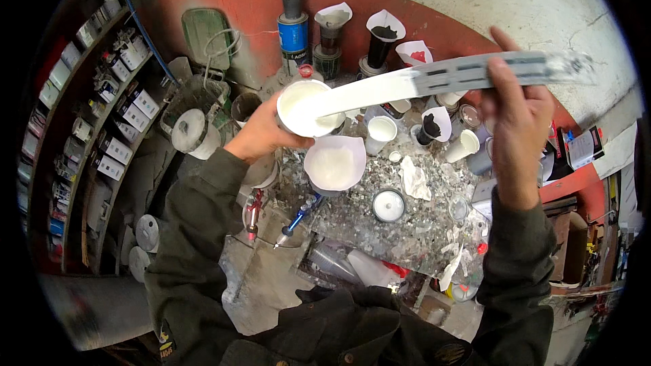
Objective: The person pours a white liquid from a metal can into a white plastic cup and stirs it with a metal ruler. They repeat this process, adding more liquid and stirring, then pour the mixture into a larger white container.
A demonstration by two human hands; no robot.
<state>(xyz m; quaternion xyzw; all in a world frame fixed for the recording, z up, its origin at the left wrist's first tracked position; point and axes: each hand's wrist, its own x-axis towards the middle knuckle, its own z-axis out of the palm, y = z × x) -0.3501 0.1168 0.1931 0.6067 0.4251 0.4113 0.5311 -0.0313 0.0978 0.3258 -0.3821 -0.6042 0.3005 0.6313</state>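
Note:
My left hand is wrapped round a white cup of white paint, held tilted above the bench. A long flat grey stirring stick with slots reaches from the cup up to the right. White paint coats its lower half, and its tip is in or over the paint; I cannot tell whether it touches. Between thumb and fingers, my right hand grips the stick's upper part. Just below the cup sits a paper strainer cone with white paint inside. The container under the strainer is mostly hidden.
The paint-spattered bench bears an open white tin, crumpled paper and white cups. Behind stand stacked tins and strainers in dark cups. A blue-handled spray gun hangs at the near edge. Shelves curve along the left.

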